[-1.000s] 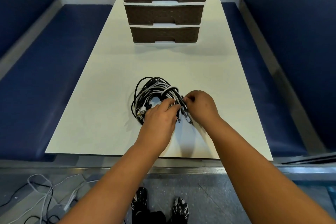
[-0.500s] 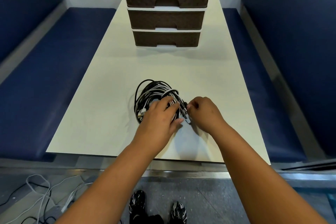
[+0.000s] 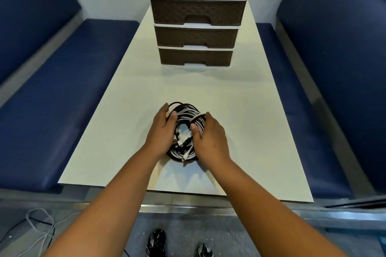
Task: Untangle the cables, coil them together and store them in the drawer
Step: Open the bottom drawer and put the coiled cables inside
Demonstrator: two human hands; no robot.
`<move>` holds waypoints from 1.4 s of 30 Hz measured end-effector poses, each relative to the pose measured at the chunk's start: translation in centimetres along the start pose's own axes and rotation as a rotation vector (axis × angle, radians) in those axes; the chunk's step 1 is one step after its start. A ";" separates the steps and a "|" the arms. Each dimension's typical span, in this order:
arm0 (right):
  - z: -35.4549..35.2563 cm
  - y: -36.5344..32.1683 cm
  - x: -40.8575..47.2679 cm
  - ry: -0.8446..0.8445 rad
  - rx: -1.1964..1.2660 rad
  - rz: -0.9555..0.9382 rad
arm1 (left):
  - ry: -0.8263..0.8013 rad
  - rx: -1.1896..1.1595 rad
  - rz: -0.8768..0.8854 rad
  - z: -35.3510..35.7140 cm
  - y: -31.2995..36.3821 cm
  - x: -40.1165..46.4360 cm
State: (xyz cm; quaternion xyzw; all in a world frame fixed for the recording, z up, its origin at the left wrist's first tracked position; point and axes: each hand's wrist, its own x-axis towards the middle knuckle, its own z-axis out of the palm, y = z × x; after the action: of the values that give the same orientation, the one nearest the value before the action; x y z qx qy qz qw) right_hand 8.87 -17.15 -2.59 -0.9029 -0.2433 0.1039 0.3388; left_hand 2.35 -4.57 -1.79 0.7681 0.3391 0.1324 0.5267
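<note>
A round coil of black and white cables [image 3: 186, 116] lies on the white table [image 3: 240, 123] near its front edge. My left hand [image 3: 161, 131] grips the coil's left side, thumb inside the ring and fingers round the outside. My right hand [image 3: 210, 136] grips the right side the same way. Loose plug ends [image 3: 184, 156] stick out at the coil's near side between my wrists. The brown woven drawer unit [image 3: 197, 35] stands at the table's far end, all visible drawers closed.
Blue padded benches [image 3: 69, 94] run along both sides of the table. On the floor at lower left lie loose white and black wires [image 3: 39, 229]. My shoes [image 3: 155, 242] show below the table's front edge.
Both hands have moved from the coil's near right edge to opposite sides of it and now grasp it. The view has tilted, so the drawer unit looks closer.
</note>
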 end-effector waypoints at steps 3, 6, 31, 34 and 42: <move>0.1 0.3 0.2 -0.008 0.019 -0.042 | 0.030 -0.012 -0.025 0.2 -0.3 0.1; -0.2 0.8 0.6 -0.038 0.041 -0.062 | 0.051 -0.017 -0.049 0.6 -0.6 0.0; -7.7 -5.9 7.4 -0.037 0.505 0.154 | 0.249 0.380 0.142 -5.1 10.1 4.5; -8.3 -8.1 9.8 -0.035 0.795 0.332 | 0.275 0.524 0.315 -7.4 13.6 7.2; -7.0 -11.4 16.0 -0.023 1.245 0.523 | 0.300 0.861 0.738 -11.8 22.7 15.8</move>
State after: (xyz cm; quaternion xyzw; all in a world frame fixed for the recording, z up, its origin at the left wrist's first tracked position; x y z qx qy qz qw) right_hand 20.89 -5.51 9.79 -0.5674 0.0850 0.3131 0.7568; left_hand 15.98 9.48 21.09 0.9530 0.1434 0.2648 0.0325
